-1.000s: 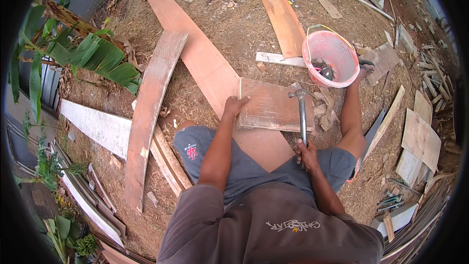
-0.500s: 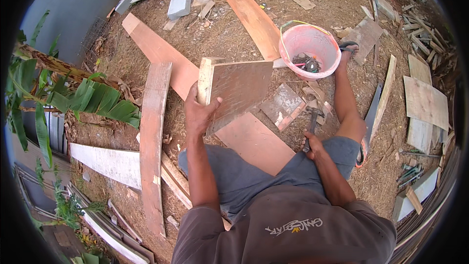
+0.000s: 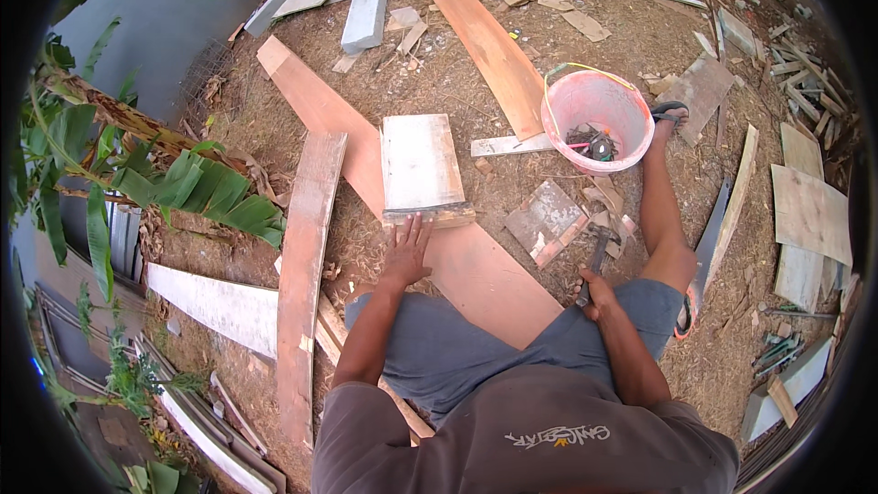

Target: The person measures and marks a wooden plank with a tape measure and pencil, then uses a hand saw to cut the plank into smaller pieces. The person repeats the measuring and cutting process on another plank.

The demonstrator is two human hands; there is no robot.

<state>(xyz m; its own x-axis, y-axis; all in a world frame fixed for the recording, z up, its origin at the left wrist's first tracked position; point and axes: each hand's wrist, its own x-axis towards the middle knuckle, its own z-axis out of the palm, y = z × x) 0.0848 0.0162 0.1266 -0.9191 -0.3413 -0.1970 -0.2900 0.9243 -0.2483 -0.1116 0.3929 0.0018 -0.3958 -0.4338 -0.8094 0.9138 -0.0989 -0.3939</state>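
Note:
A short white-faced wooden piece [image 3: 421, 160], with a thick strip along its near edge, rests at the near end of a long reddish board [image 3: 322, 110]. My left hand [image 3: 407, 254] lies spread with its fingertips on that near edge, not gripping it. Under my left hand's right side, a reddish plywood sheet [image 3: 489, 279] reaches back between my legs. My right hand [image 3: 599, 295] is wrapped round the handle of a hammer [image 3: 600, 252], its head pointing away from me. Just beyond the hammer lie broken board scraps [image 3: 546, 220].
A pink bucket [image 3: 567, 96] holding small dark things stands by my right foot. A handsaw [image 3: 709, 238] lies right of my right leg. Long boards [image 3: 311, 274] lie at left near banana leaves [image 3: 197, 187]. Scrap wood [image 3: 809, 210] is stacked far right.
The wooden piece has gone from tilted up in my left hand to lying down, white face up. My left hand has let go and spread out. My right hand still holds the hammer.

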